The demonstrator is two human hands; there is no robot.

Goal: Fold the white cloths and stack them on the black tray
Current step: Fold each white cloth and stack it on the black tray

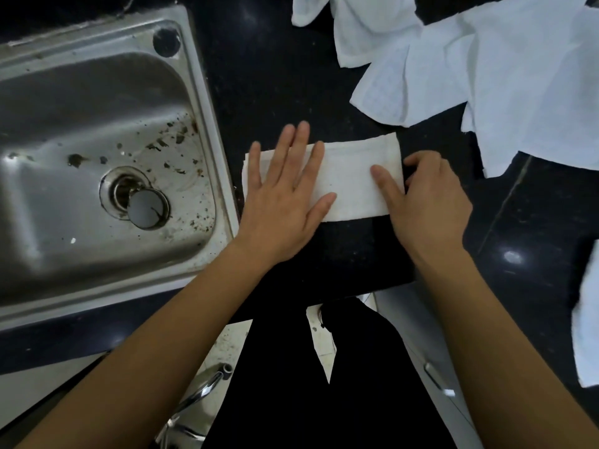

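A white cloth (353,176), folded into a long rectangle, lies on a black surface (353,247) that may be the tray, in the middle of the view. My left hand (285,196) lies flat on the cloth's left half with straight fingers. My right hand (428,196) pinches the cloth's right end, thumb on top and fingers curled at the edge. Several unfolded white cloths (486,59) lie in a heap at the upper right.
A stained steel sink (97,150) with a drain plug (142,205) fills the left. Another white cloth (586,319) hangs at the right edge. The dark counter's front edge runs just below my wrists, with my dark trousers and a floor below.
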